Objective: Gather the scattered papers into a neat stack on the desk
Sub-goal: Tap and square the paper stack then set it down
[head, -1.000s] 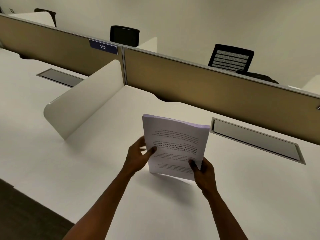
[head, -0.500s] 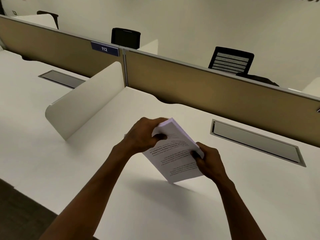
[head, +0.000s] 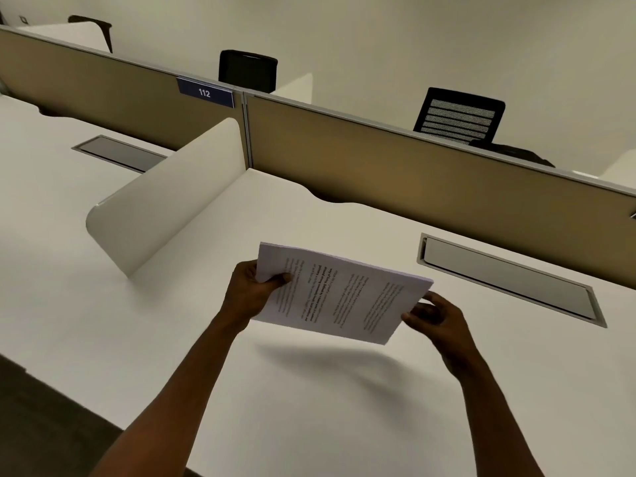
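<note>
A thick stack of printed white papers [head: 339, 292] hangs in the air above the white desk [head: 309, 407], turned so its long side runs left to right, text sideways to me. My left hand [head: 253, 292] grips its left end, thumb on top. My right hand [head: 435, 316] pinches the right end between thumb and fingers. The stack casts a shadow on the desk below it. I see no loose sheets lying on the desk.
A white curved divider [head: 165, 197] stands to the left. A tan partition [head: 413, 177] with a "112" sign [head: 205, 93] runs along the back. A grey cable hatch [head: 509, 278] lies right of the stack, another [head: 120, 153] at far left. Black chairs [head: 459, 115] behind.
The stack stood upright on its short edge, then tilted, and is now rotated to lie lengthwise and lifted off the desk. Both hands shifted to its two ends.
</note>
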